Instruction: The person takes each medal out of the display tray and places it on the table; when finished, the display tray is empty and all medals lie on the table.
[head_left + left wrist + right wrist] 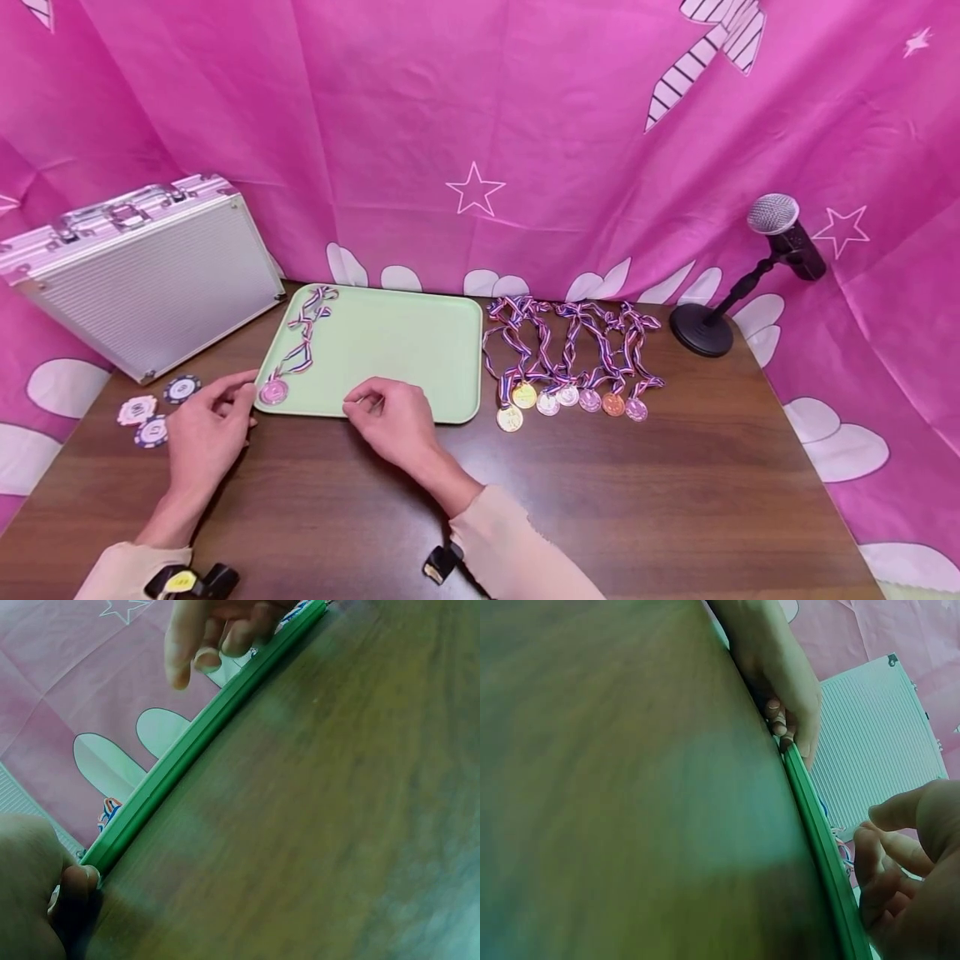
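Observation:
My left hand [206, 429] grips the near left corner of a light green tray [393, 358], its fingertips at the rim. Over the tray's front edge hovers my right hand [393, 417], its fingers loosely curled with nothing visible between them. In the right wrist view the thumb and index finger of that right hand [911, 862] come close together above the rim. Along the tray's left side lies one medal [272, 392], its striped red, white and blue ribbon [300, 354] stretched towards the back.
Right of the tray lie several gold, silver and copper-toned medals [567, 395] with tangled striped ribbons. A silver case [157, 283] stands at the back left, with 3 poker chips [137, 410] before it. A microphone on a stand [701, 329] stands at the right.

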Action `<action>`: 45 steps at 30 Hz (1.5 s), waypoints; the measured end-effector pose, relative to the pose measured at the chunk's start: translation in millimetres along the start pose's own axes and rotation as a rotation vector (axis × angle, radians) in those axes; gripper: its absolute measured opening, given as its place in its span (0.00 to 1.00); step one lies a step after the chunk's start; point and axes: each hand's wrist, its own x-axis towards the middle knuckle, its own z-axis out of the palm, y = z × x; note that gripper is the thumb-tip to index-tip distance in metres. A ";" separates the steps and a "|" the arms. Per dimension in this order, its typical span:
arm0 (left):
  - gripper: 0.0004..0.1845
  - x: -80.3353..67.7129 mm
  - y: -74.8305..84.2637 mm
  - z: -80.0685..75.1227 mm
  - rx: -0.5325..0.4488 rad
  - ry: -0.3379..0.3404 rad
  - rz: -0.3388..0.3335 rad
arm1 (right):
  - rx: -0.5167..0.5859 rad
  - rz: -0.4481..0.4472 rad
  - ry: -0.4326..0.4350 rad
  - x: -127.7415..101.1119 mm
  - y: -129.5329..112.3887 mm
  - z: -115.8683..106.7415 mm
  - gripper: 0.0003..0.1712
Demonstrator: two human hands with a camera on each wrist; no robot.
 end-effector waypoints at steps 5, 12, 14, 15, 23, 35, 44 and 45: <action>0.16 -0.2 -2.9 -0.8 -0.001 0.008 0.002 | -0.078 -0.010 0.031 11.8 3.5 19.1 0.04; 0.17 -0.4 -2.2 -1.6 0.006 -0.001 0.006 | -0.166 0.020 0.003 24.3 -4.7 31.4 0.02; 0.17 -0.4 -1.6 -1.6 0.005 -0.001 0.011 | -0.237 0.013 0.005 27.7 -0.1 39.8 0.02; 0.16 -0.5 -1.2 -1.7 0.003 0.000 0.012 | -0.268 0.015 -0.001 29.2 1.3 43.6 0.02; 0.16 -1.1 -1.9 -1.2 0.011 -0.004 -0.009 | -0.462 0.019 -0.059 35.8 -22.4 59.3 0.05; 0.16 0.8 0.4 -2.2 0.007 -0.004 0.009 | -0.559 0.047 0.086 45.9 -32.6 83.7 0.14; 0.16 -0.6 2.4 -1.6 -0.008 -0.006 0.004 | -0.683 0.076 0.139 44.7 -31.1 92.5 0.21; 0.17 -0.7 2.6 -1.5 -0.009 -0.007 0.003 | -0.686 0.083 0.140 45.0 -30.8 92.6 0.21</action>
